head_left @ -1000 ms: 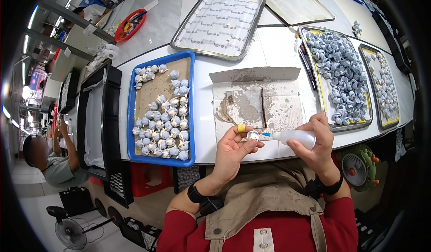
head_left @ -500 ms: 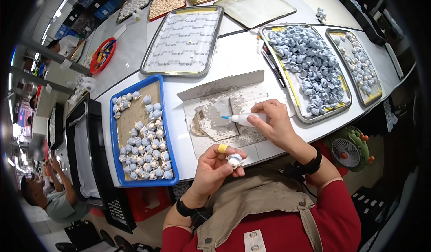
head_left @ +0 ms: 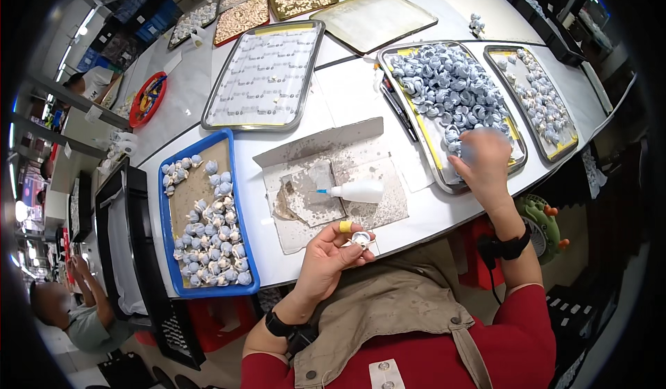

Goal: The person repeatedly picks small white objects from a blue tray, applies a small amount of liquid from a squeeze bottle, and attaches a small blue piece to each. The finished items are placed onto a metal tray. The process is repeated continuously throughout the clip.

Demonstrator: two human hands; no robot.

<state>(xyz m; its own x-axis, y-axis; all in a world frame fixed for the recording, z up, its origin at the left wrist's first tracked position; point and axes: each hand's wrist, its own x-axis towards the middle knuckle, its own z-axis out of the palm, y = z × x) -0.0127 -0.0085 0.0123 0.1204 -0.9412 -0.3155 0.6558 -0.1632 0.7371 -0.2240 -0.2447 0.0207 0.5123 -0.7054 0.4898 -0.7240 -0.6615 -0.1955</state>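
My left hand [head_left: 325, 258], with yellow tape round one finger, pinches a small white-and-grey cup-shaped piece [head_left: 361, 238] near the table's front edge. Over the near end of a metal tray [head_left: 454, 187] heaped with curled grey-blue plastic-looking pieces [head_left: 454, 84] is my right hand [head_left: 491, 174]. Its fingertips are blurred, so whether they grip a piece is unclear. Between the hands and the far trays, a white squeeze bottle [head_left: 361, 191] with a blue needle tip lies on its side on a stained, folded cardboard sheet [head_left: 378, 217].
To the left, a blue tray [head_left: 255, 264] carries many grey-and-cream assembled pieces. A paper-lined metal tray [head_left: 260, 80] lies beyond the cardboard; another tray [head_left: 555, 154] of pieces is at far right. Pens [head_left: 399, 115] lie beside the heaped tray. A green fan [head_left: 541, 229] is below the table edge.
My right hand has put the squeeze bottle down on the cardboard and moved right to the heaped tray. My left hand still holds its piece. The view has shifted slightly.
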